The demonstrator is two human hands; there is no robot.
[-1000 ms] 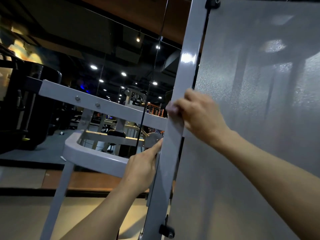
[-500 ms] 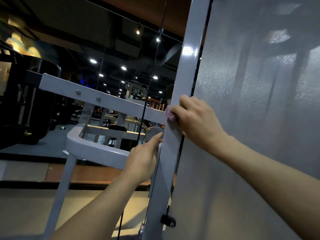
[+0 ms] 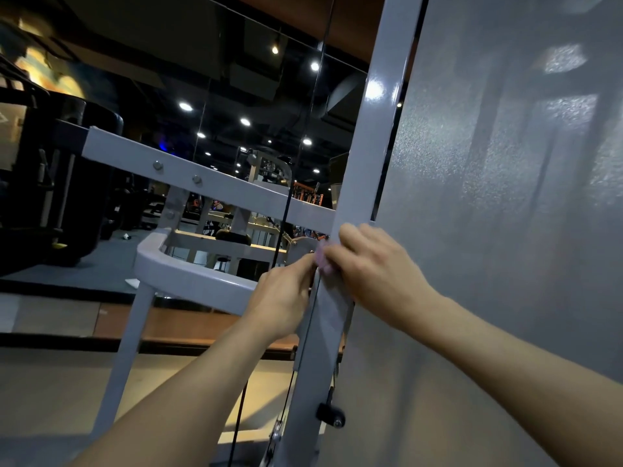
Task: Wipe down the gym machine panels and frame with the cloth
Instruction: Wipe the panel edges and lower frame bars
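Frame-wiping step: right hand [image 3: 377,267] pinching small pink cloth [image 3: 324,261] against grey painted steel upright [image 3: 367,156], left hand [image 3: 286,294] curled on its edge; next, continued downward pressure

Dim room, and you're lit mostly by small ceiling spotlights [image 3: 245,122] up and left of your hands, plus their mirror reflections. Hard glare spot on the white upright post [image 3: 375,90] well above your right hand [image 3: 377,269]. The frosted panel [image 3: 505,197] right of that hand shows soft, smeared reflections, grainy sheen. Your left hand [image 3: 283,298] and both forearms are evenly lit, slightly soft. The pink cloth [image 3: 324,261] between the hands is blurred. Background left of your hands is near black, noisy. Wide-angle bend shows in the straight bars toward the frame edges.
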